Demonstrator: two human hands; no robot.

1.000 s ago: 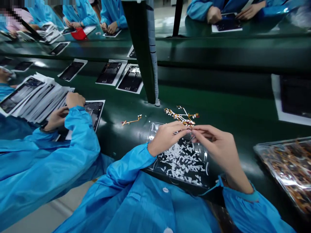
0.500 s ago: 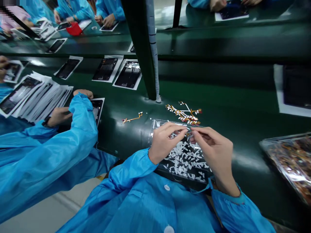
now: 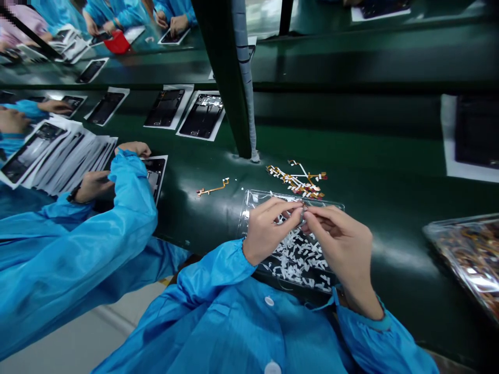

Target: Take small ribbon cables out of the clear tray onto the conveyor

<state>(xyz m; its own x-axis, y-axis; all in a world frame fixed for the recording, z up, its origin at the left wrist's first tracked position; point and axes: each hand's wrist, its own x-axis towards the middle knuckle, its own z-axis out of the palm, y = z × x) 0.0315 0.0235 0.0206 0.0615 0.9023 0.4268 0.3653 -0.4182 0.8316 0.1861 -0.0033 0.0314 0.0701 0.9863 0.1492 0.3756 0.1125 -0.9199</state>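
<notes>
Above a clear plastic tray point(image 3: 244, 215) of small white scraps point(image 3: 300, 257), my left hand point(image 3: 271, 226) and my right hand point(image 3: 343, 239) meet fingertip to fingertip. Both are pinched around a small piece, mostly hidden by the fingers, so I cannot make out what it is. Just beyond the tray lies a pile of orange and white flex cables point(image 3: 296, 182). One single flex cable point(image 3: 213, 188) rests to the left of the tray.
At the right edge stands a clear tray full of cables point(image 3: 468, 244). A post point(image 3: 230, 78) rises beyond the tray. Left, a co-worker's sleeve point(image 3: 132, 208) is close, beside stacked panels point(image 3: 70, 156). More panels point(image 3: 200, 115) lie on the green belt.
My fingertips have shifted slightly around the small piece. On the far left, a person's hand now reaches over a panel. The hands at the top right have mostly left the view.
</notes>
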